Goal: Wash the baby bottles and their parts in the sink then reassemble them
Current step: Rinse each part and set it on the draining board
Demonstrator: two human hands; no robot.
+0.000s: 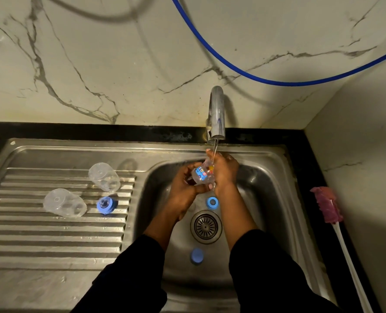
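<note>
A small clear baby bottle [202,175] with a blue and yellow print is held over the sink basin [257,190], under a thin stream from the tap [216,114]. My left hand [184,190] grips its lower end and my right hand [224,170] wraps its upper side. Down in the basin lie a blue ring [212,202] and a blue cap [197,255]. On the ribbed drainboard [52,233] lie two clear caps [104,177] [64,202] and a blue collar with its teat [106,204].
A bottle brush with a pink head [326,204] and white handle lies on the black counter to the right of the sink. The drain strainer [206,226] sits mid-basin. A blue hose [277,82] hangs across the marble wall behind the tap.
</note>
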